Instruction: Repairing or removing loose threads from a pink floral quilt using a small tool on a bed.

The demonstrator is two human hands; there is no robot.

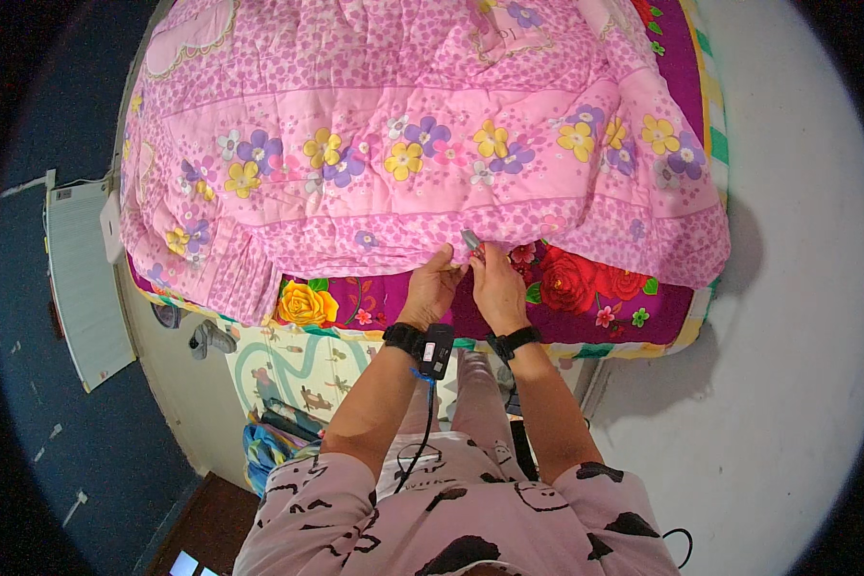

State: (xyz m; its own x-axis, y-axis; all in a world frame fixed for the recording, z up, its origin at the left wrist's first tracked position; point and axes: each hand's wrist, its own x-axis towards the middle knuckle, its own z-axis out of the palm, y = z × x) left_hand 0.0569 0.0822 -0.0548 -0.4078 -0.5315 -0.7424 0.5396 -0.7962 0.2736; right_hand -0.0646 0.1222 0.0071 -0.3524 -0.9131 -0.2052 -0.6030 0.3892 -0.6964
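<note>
My right hand (pixel 497 290) is closed on a small object with a grey end and a reddish part (pixel 471 240); its kind is too small to tell. Close beside it, my left hand (pixel 435 285) has its thumb and fingers drawn together, and whatever they hold is hidden. Both hands are over the near edge of a pink flowered quilt (pixel 355 206). Under that edge shows a purple sheet (pixel 662 309) with large red and yellow roses.
The bed's green, yellow and white checked border (pixel 686 334) runs along the near side. A white wall (pixel 787 288) stands at the right. Grey shoes (pixel 213 338) and a patterned floor mat (pixel 288 370) lie at the lower left, near a bundle of blue and yellow cloth (pixel 264 456).
</note>
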